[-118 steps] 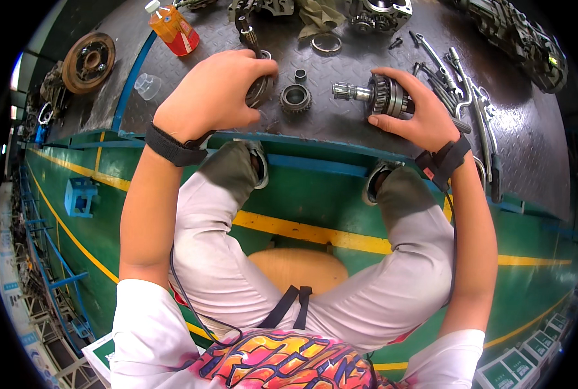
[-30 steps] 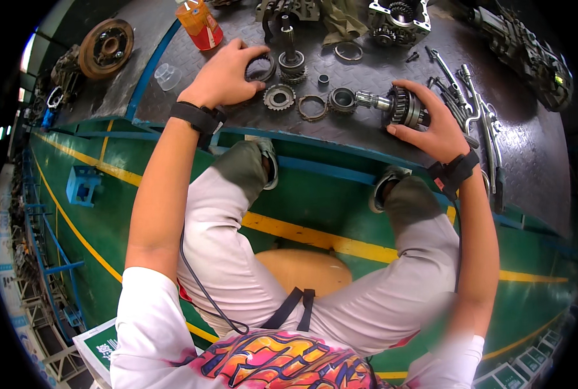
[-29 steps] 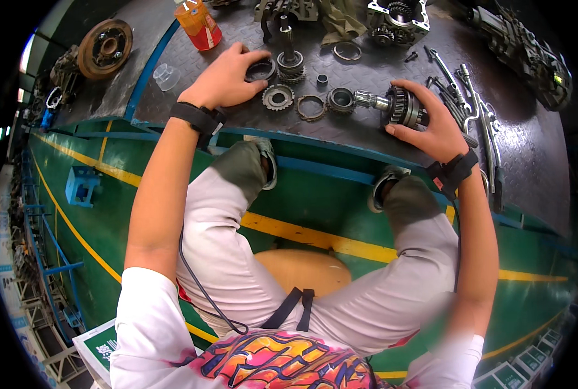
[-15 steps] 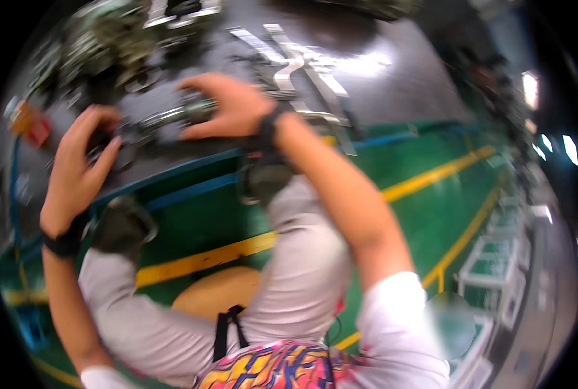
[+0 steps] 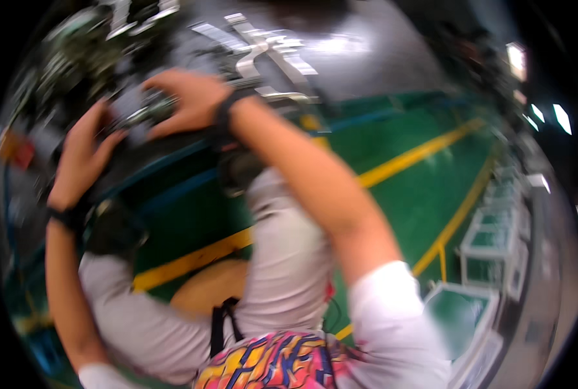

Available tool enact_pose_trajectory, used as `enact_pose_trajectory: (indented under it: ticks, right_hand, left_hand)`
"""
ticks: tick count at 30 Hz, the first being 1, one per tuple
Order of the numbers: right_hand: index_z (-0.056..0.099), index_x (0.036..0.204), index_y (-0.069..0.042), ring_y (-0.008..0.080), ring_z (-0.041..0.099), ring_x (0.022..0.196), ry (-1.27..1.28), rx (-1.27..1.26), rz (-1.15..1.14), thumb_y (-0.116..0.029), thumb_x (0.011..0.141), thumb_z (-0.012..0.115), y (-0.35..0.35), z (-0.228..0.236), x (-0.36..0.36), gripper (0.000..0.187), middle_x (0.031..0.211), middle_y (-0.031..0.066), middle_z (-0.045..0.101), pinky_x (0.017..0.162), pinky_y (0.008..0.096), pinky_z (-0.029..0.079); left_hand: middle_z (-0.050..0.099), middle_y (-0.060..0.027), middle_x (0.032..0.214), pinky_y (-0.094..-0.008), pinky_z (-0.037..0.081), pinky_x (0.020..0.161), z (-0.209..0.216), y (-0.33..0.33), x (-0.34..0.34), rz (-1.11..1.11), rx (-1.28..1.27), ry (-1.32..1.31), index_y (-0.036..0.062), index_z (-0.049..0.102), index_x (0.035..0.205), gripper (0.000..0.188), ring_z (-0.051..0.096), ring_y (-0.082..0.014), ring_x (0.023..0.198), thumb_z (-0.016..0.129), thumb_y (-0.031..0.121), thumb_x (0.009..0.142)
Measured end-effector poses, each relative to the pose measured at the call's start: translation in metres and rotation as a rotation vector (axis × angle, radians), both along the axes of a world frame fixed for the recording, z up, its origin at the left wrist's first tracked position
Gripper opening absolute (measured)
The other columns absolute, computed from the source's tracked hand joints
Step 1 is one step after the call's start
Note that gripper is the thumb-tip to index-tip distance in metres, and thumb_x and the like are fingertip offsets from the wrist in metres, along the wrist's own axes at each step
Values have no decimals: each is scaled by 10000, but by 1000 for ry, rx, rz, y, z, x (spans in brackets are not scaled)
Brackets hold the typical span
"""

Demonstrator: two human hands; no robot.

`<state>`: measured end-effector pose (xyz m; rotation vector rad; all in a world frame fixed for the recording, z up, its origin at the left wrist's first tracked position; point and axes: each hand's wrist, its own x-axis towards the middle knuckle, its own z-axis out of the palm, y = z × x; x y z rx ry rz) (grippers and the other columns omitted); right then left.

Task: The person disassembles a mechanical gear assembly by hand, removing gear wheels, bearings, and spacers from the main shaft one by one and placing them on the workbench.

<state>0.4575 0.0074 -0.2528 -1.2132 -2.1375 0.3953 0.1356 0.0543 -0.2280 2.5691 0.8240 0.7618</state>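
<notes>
Blurred view. Green floor (image 5: 393,194) w/ yellow painted lines (image 5: 425,152) running diagonally; a second yellow stripe (image 5: 192,259) lower left. Long metal tools (image 5: 263,48), silvery, lie on dark bench top (image 5: 341,71), upper centre. Green-topped, pale-framed racks or carts (image 5: 490,240) along right edge. Bright ceiling lights (image 5: 516,55) far right. Orange blur (image 5: 13,149) at left edge, kind indiscernible.

- Short white sleeves (image 5: 393,305) are worn, and the forearms are left bare.
- A black band is strapped round each wrist, by the left hand (image 5: 81,162) and by the right hand (image 5: 188,104).
- Light grey trousers (image 5: 282,259) are worn, with dark knee pads (image 5: 111,227).
- A brightly patterned garment (image 5: 269,360) in pink, yellow and blue is crossed by black straps (image 5: 219,324).
</notes>
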Motion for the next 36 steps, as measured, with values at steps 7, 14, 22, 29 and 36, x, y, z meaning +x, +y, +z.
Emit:
enact_pose_trajectory:
  ticks: [7,14,22,29,36]
  right_hand:
    - [676,1545,-88,320,686,1380,21,-75,65,-366,855,1004,-30,35,32,813,1470,161,732,1202,431,511]
    - [713,1504,-89,307,719,1256,54,-102,37,-357,835,1011,-14,23,44,779,1360,140,758,1132,425,551]
    - [722,1516,-94,269,730,1233,123,-201,3,-348,841,1007,-9,26,59,775,1350,132,777,1125,410,550]
    - [715,1531,-104,313,709,1339,59,-190,-46,-405,854,985,-5,26,53,788,1424,170,765,1194,421,511]
    - [706,1532,-118,350,678,1420,42,-174,-46,-405,846,986,-16,30,52,795,1503,167,726,1253,441,480]
  left_hand:
    - [733,-192,1206,-490,550,1003,24,-26,46,-18,117,98,45,644,1290,352,691,-424,1154,814,128,994]
    - [744,-191,1152,-480,546,972,12,-10,54,11,-2,55,59,651,1282,318,702,-404,1106,795,111,1003]
    - [773,-171,1172,-442,549,992,14,-3,63,88,-264,-19,69,668,1300,325,730,-341,1164,798,168,1019]
    - [771,-184,1185,-515,547,1014,7,18,50,269,124,113,104,749,1229,254,694,-421,1174,780,97,977]
    - [809,-180,1142,-517,583,1002,8,23,55,195,17,310,136,819,1309,365,740,-412,1125,739,13,975]
